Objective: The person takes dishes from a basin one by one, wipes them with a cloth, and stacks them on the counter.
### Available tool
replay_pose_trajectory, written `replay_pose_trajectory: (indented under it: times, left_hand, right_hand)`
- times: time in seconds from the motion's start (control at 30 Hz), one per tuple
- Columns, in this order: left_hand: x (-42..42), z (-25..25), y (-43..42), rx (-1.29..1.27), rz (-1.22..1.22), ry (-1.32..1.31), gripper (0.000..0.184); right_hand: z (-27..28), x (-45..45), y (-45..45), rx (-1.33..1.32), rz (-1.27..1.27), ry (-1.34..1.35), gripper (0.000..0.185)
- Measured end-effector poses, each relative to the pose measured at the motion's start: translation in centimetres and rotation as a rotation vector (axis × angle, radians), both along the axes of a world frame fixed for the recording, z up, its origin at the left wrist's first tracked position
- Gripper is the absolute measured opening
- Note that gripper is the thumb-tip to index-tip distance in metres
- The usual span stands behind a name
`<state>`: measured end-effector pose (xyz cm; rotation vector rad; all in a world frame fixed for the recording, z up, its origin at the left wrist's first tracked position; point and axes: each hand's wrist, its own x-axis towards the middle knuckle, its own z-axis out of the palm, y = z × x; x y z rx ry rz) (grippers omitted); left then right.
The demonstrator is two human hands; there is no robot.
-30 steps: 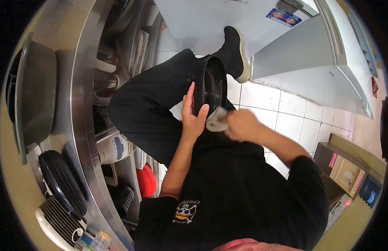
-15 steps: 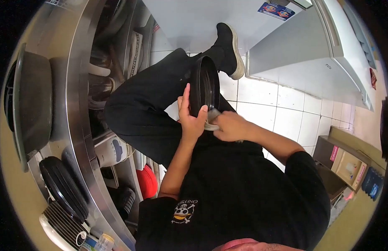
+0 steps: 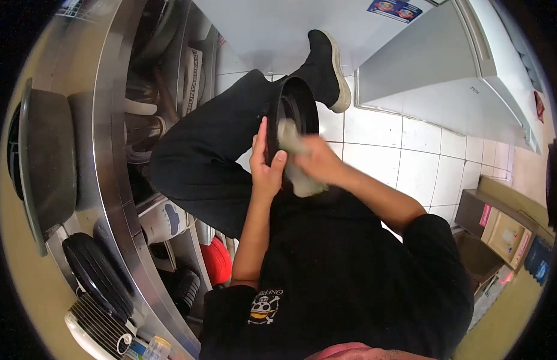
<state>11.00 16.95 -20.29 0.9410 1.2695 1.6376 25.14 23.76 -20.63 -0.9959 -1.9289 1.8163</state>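
My left hand [image 3: 267,168] grips the near left edge of a black round dish [image 3: 305,102] with a raised rim. The dish is tipped on edge above my lap, its inner face turned to the right. In my right hand [image 3: 317,159], blurred by motion, is a greyish-white cloth [image 3: 304,183]. The upper part of the cloth lies against the inside of the dish, and its lower end hangs below my fingers.
At left a steel counter [image 3: 104,162] carries a stack of black plates [image 3: 95,276] and a large dark tub [image 3: 50,162]. Below it, a shelf holds a white container [image 3: 164,221] and a red round item [image 3: 215,261]. A grey refrigerator [image 3: 434,66] stands at right.
My right hand has moved up slightly with the cloth, which now reaches higher inside the dish and shows more of itself. My left hand keeps its hold, shifted slightly left.
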Motion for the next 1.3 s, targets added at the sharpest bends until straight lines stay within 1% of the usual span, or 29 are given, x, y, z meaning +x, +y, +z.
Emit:
replay_pose_trajectory:
  times: [0.03, 0.07, 0.1, 0.17, 0.23, 0.3, 0.33, 0.37, 0.4, 0.43, 0.5, 0.53, 0.57, 0.63, 0.7, 0.73, 0.77, 0.83, 0.9, 0.93, 0.97, 1.0, 1.03, 1.07, 1.13, 1.17, 1.23, 1.27, 1.3]
  left_hand:
    - [-0.3, -0.1, -0.1, -0.005, 0.008, 0.000, 0.072]
    - [-0.7, -0.3, -0.4, -0.026, -0.028, 0.035, 0.072]
    - [-0.9, -0.5, -0.6, -0.044, -0.068, 0.069, 0.072]
    - [-0.4, -0.7, -0.9, -0.041, -0.060, 0.101, 0.071]
    - [-0.2, 0.5, -0.4, -0.006, -0.041, 0.074, 0.070]
    - [-0.1, 0.4, -0.3, -0.034, -0.041, 0.051, 0.072]
    - [-0.1, 0.6, -0.3, -0.032, -0.053, 0.169, 0.072]
    - [0.0, 0.8, -0.3, -0.029, -0.065, 0.287, 0.073]
    - [0.1, 1.0, -0.3, -0.025, -0.072, 0.288, 0.073]
    - [0.4, 1.2, -0.4, -0.054, -0.077, 0.226, 0.073]
    - [0.8, 1.5, -0.5, -0.080, -0.077, 0.165, 0.074]
    - [0.9, 1.6, -0.7, -0.108, -0.082, 0.288, 0.074]
    - [1.0, 1.8, -0.8, -0.140, -0.081, 0.412, 0.075]
    - [0.9, 1.7, -0.7, -0.136, -0.046, 0.382, 0.078]
    - [0.9, 1.1, -0.5, -0.074, -0.019, 0.377, 0.078]
    - [0.8, 0.7, -0.6, -0.072, -0.022, 0.376, 0.078]
    - [0.7, 0.3, -0.7, -0.046, -0.018, 0.343, 0.077]
    - [0.7, 0.2, -0.7, -0.021, -0.019, 0.312, 0.077]
    - [0.8, 0.1, -1.0, -0.018, -0.027, 0.146, 0.075]
    - [0.7, 0.5, -1.2, -0.024, -0.024, 0.149, 0.075]
    - [0.7, 0.9, -1.4, -0.014, -0.045, 0.277, 0.076]
    - [0.8, 1.3, -1.3, 0.001, -0.070, 0.403, 0.077]
    - [0.9, 1.5, -1.0, 0.008, -0.075, 0.404, 0.077]
    - [1.1, 1.7, -0.8, 0.007, -0.100, 0.426, 0.078]
    - [1.1, 2.1, -0.5, -0.022, -0.129, 0.441, 0.080]
    - [0.8, 2.4, -0.6, -0.026, -0.125, 0.443, 0.080]
    - [0.2, 2.6, -0.7, -0.060, -0.134, 0.298, 0.079]
    - [0.1, 1.1, -0.9, -0.013, -0.130, 0.139, 0.077]
    - [-0.3, 0.7, -1.0, -0.019, -0.126, 0.137, 0.077]
  right_hand:
    - [1.0, 1.1, -0.8, 0.097, 0.232, 0.057, 0.011]
    - [1.9, 1.9, -1.5, 0.150, 0.498, -0.107, 0.015]
    - [1.6, 3.3, -2.0, 0.321, 0.561, -0.122, 0.017]
    - [3.8, 4.7, -0.4, 0.454, 0.629, -0.415, 0.024]
    - [7.6, 4.4, 2.2, 0.554, 0.448, -0.677, 0.037]
    - [8.0, 4.3, 4.5, 0.915, 0.206, -0.503, 0.054]
    - [8.4, 3.9, 5.1, 0.918, 0.200, -0.504, 0.054]
    - [8.8, 3.2, 5.5, 1.010, 0.183, -0.458, 0.059]
    - [8.9, 2.7, 5.9, 1.099, 0.167, -0.413, 0.064]
    - [7.5, 2.5, 6.3, 1.098, 0.162, -0.417, 0.064]
    - [2.7, 2.1, 6.7, 1.125, 0.091, -0.582, 0.064]
    - [2.2, 2.1, 6.0, 0.987, 0.191, -0.719, 0.063]
    - [1.8, 2.4, 5.0, 0.992, 0.201, -0.711, 0.063]
    - [1.8, 3.3, 2.3, 0.680, 0.326, -0.646, 0.045]
    - [3.2, 3.9, 0.1, 0.480, 0.393, -0.501, 0.024]
    - [3.9, 4.0, 0.0, 0.263, 0.470, -0.265, 0.015]
    - [2.4, 4.3, -0.9, -0.027, 0.490, -0.191, 0.015]
    - [1.6, 4.1, -0.8, -0.287, 0.348, 0.048, 0.017]
    - [3.0, 4.4, -0.7, -0.697, -0.202, 0.171, 0.024]
    - [2.8, 4.2, 0.9, -0.659, -0.129, 0.265, 0.032]
    - [3.2, 4.3, 1.6, -0.703, -0.246, 0.214, 0.031]
    - [4.2, 3.6, 2.4, -0.804, -0.432, 0.277, 0.030]
    - [4.8, 2.7, 3.0, -0.896, -0.620, 0.340, 0.030]
    - [4.0, 2.0, 3.2, -0.890, -0.625, 0.342, 0.030]
    - [2.1, 0.6, 2.9, -0.677, -0.742, 0.342, 0.025]
    - [2.1, 0.4, 2.0, -0.682, -0.738, 0.341, 0.025]
    - [3.2, 0.1, 0.0, -0.487, -0.523, 0.290, 0.021]
    - [1.0, 1.7, 0.0, -0.402, -0.208, 0.181, 0.018]
    - [0.8, 2.6, -0.6, -0.407, -0.204, 0.178, 0.018]
